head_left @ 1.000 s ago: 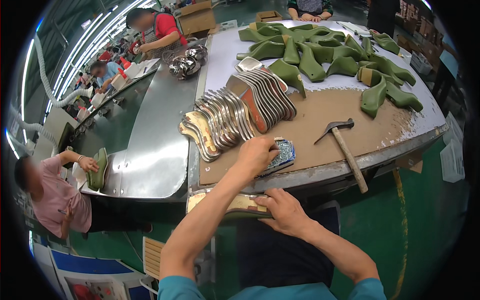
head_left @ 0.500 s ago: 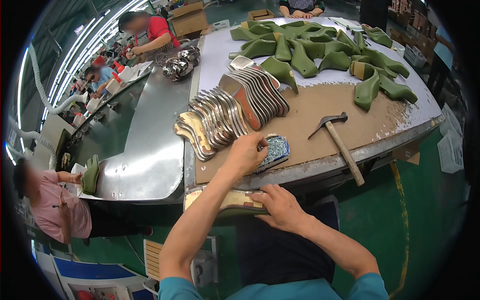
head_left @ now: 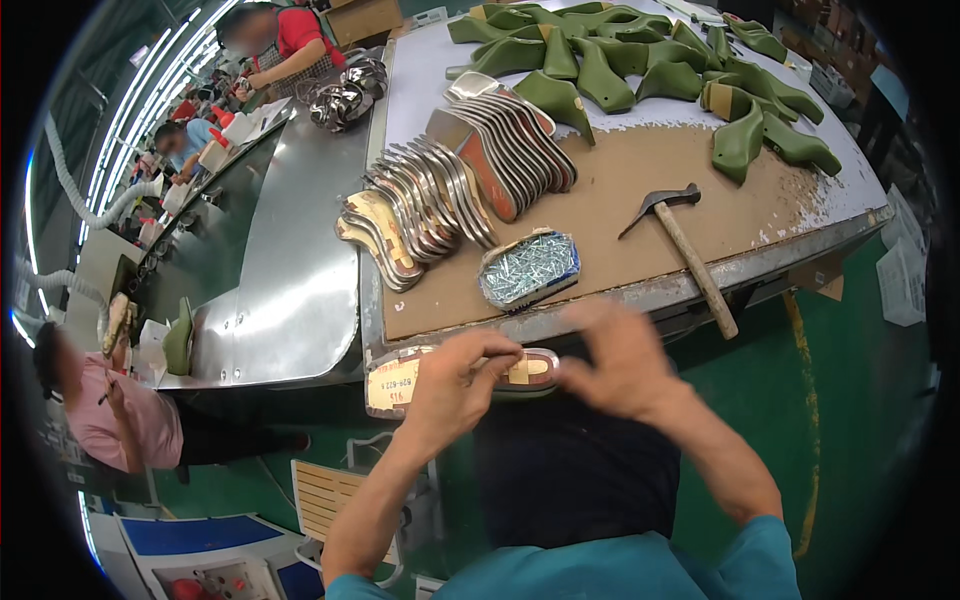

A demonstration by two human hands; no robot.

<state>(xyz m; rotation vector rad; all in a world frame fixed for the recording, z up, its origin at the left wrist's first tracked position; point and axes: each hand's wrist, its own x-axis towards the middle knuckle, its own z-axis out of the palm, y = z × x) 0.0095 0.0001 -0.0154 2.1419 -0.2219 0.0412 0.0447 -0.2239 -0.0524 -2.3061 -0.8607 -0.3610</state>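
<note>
A shoe last with a pale insole board on its upturned sole lies along the table's near edge. Over its middle, my left hand pinches thumb and forefinger together; whatever is between the fingertips is too small to make out. My right hand, smeared by motion, is off the last's right end with thumb and fingers apart and nothing seen between them. Just beyond both hands stands an open box of small nails. A hammer with a wooden handle lies to the right, its handle end past the table edge.
Stacked insole boards and metal-edged plates stand left of centre. Green shoe lasts heap up at the back. A metal counter adjoins on the left, where a person in pink works.
My left hand has come back from the nail box to above the last. My right hand has let go of the last and lifted up and to the right.
</note>
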